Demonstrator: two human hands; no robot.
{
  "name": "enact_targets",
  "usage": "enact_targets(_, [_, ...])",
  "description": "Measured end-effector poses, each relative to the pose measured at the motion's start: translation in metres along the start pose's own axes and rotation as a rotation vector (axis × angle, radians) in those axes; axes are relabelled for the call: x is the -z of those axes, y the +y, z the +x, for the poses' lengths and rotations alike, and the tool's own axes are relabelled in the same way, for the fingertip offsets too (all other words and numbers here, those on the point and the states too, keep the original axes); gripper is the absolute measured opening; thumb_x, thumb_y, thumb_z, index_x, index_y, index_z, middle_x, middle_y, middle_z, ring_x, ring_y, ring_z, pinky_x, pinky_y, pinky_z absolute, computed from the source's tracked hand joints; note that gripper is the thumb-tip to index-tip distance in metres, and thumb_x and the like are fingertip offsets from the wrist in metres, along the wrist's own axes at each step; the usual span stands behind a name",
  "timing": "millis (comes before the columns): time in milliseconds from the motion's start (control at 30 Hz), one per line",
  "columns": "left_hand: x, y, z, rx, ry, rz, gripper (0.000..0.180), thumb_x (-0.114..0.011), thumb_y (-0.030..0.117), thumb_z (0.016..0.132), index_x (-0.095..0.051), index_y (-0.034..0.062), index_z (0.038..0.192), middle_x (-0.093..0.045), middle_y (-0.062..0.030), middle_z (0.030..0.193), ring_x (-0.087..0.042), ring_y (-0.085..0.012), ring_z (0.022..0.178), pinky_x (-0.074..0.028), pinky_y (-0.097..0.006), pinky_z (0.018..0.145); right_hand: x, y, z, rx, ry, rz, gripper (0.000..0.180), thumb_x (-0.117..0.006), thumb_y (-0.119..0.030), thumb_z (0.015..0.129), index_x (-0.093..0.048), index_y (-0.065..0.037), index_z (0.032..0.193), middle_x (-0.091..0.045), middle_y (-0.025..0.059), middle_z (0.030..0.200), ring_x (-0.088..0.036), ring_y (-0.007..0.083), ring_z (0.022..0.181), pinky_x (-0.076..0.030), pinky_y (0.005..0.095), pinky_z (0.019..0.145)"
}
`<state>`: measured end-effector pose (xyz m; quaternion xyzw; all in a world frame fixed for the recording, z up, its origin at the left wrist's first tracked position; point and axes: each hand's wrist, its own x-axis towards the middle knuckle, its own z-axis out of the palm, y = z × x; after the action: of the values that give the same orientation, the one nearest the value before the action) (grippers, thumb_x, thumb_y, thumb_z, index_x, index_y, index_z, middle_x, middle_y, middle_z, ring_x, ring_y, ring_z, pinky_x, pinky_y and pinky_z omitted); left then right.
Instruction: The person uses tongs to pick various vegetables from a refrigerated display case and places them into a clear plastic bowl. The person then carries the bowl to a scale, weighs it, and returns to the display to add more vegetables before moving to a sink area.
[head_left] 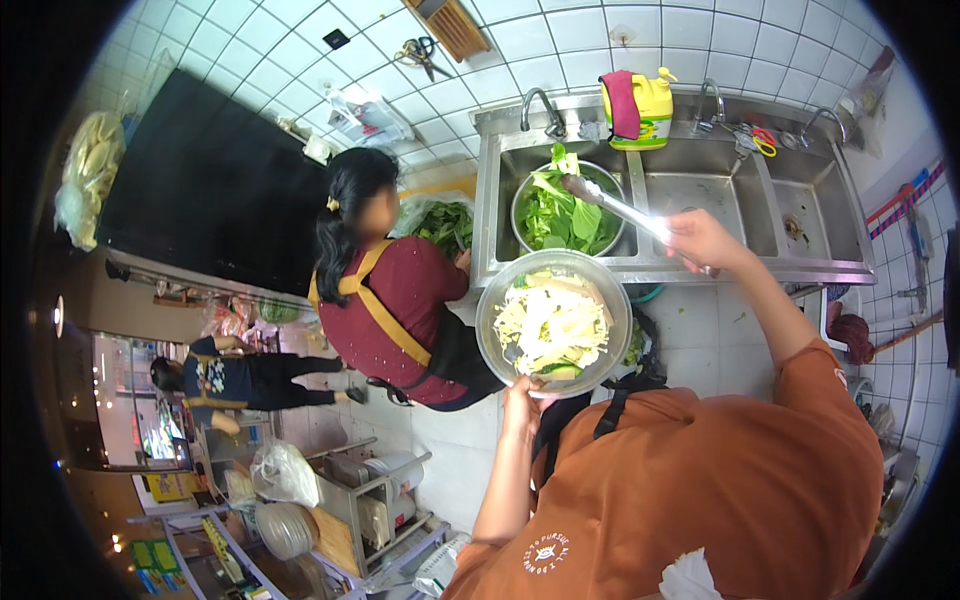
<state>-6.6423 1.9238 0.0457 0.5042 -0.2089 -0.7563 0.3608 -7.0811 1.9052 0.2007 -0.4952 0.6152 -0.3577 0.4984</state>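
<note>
My left hand (523, 389) grips the near rim of a translucent bowl (487, 310) and holds it up in front of the sink. Pale enoki-like mushrooms (555, 325) and pieces of green vegetable fill this bowl. In my right hand (703, 240) is a pair of metal tongs (625, 208), held out to the left over the sink. The tongs' tips hover above leafy greens (575, 222) heaped in a round metal basin (518, 212). That basin stands in the left sink compartment. Whether the tips touch a leaf, I cannot tell.
The steel sink (700, 268) has further compartments with taps to the right. A yellow jug (652, 108) with a pink cloth (621, 105) stands on its back ledge, near red-handled scissors (764, 140). Close at left, a person (400, 290) works beside bagged greens (442, 226). Another person (225, 375) stands farther off.
</note>
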Motion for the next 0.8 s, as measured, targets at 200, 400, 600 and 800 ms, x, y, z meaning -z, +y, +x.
enact_targets(200, [-0.007, -0.002, -0.021, -0.043, -0.011, -0.009, 0.051, -0.056, 0.013, 0.079, -0.057, -0.0013, 0.128, -0.064, -0.0147, 0.127, -0.068, -0.0299, 0.114, -0.062, -0.047, 0.093, -0.009, -0.046, -0.068, -0.120, -0.276, -0.076, 0.047, -0.062, -0.012, 0.100, -0.060, -0.006, 0.146, -0.068, 0.0004, 0.084, -0.056, 0.0066, 0.048, -0.040, 0.0232, 0.038])
enact_targets(400, [0.018, 0.010, -0.078, -0.107, 0.029, -0.124, 0.052, -0.053, 0.010, 0.080, -0.049, -0.0089, 0.127, -0.063, -0.0230, 0.122, -0.072, -0.0448, 0.103, -0.065, -0.051, 0.089, -0.037, -0.075, -0.082, -0.175, -0.264, -0.132, 0.047, -0.063, -0.013, 0.099, -0.061, -0.008, 0.145, -0.064, -0.0022, 0.080, -0.055, 0.0055, 0.048, -0.036, 0.0236, 0.036])
enact_targets(600, [0.107, 0.003, -0.148, -0.123, 0.008, -0.367, 0.074, -0.051, 0.011, 0.073, -0.042, -0.0030, 0.145, -0.057, -0.0236, 0.128, -0.067, -0.0571, 0.106, -0.061, -0.055, 0.095, -0.117, -0.104, -0.080, -0.093, -0.470, -0.141, 0.048, -0.066, -0.011, 0.096, -0.061, -0.005, 0.144, -0.066, -0.0013, 0.079, -0.056, 0.0055, 0.047, -0.038, 0.0226, 0.037])
enact_targets(800, [0.235, -0.006, -0.230, -0.249, 0.176, -0.528, 0.075, -0.053, 0.016, 0.067, -0.048, -0.0024, 0.140, -0.054, -0.0276, 0.139, -0.056, -0.0534, 0.124, -0.044, -0.071, 0.109, -0.258, -0.153, -0.073, 0.169, -0.678, -0.332, 0.049, -0.073, -0.011, 0.090, -0.066, 0.000, 0.137, -0.068, 0.0045, 0.072, -0.061, 0.0102, 0.048, -0.046, 0.0243, 0.046])
